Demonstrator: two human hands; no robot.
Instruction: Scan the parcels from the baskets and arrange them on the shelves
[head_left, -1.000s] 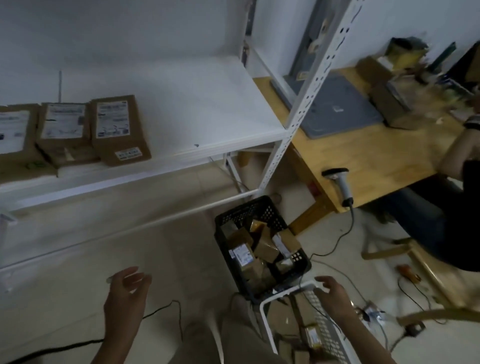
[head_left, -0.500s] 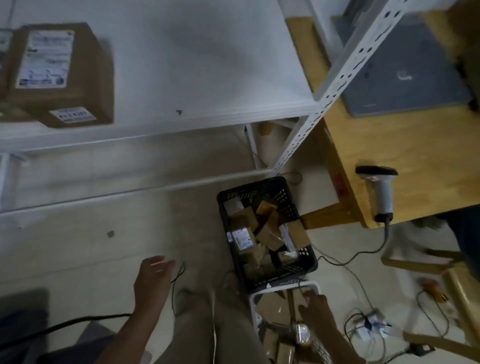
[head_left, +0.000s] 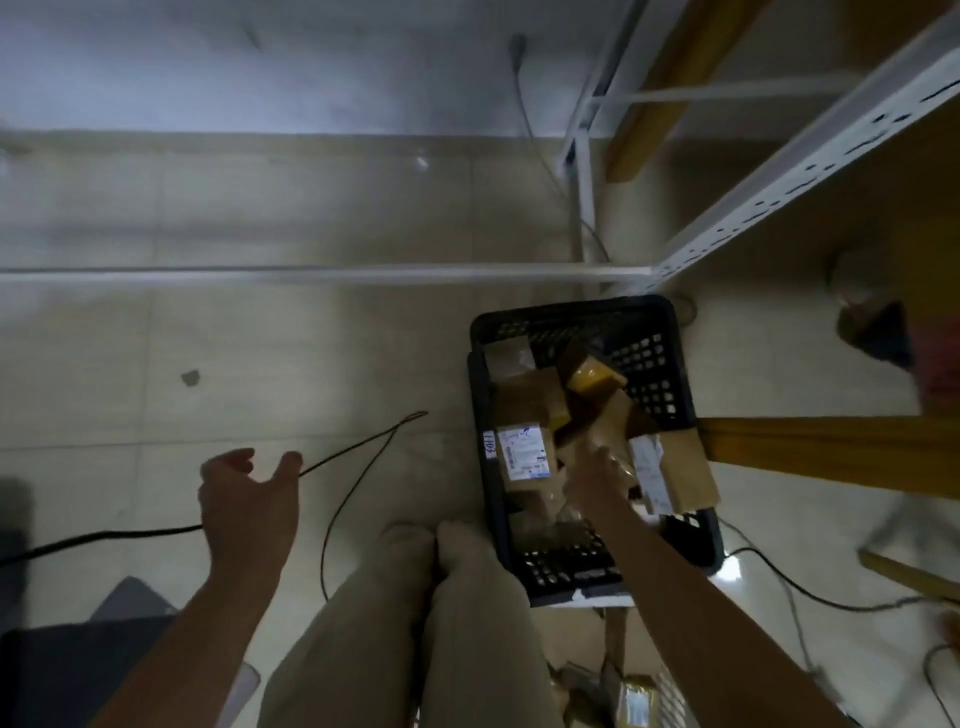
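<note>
Black plastic made up the basket (head_left: 670, 364), which sat on the floor (head_left: 208, 338) by the foot of the white shelf frame (head_left: 810, 171). It was full of brown parcels (head_left: 530, 395), all in a messy heap. A 2nd one, the white basket (head_left: 670, 693), peeked in just past the near edge of the black one, and it had parcels in it too. So most of the job looked to be left. No parcel had been lifted out, no scanner could be seen, and the bit of shelf frame in view showed no parcels.

The right hand (head_left: 592, 483) was down inside the black basket, over the middle of the heap. It was between 2 parcels: the labelled parcel (head_left: 522, 453) by the left wall and the big parcel (head_left: 688, 467) leaning on the right edge. The hand looked to be on the heap, but it was too blurry to tell if its fingers had closed on anything.

The left hand (head_left: 249, 499) hung over the floor, well apart from the basket's left wall. Its fingers were loose and spread, and it held nothing. A thin black cable (head_left: 363, 447) ran across the floor beside it.
</note>
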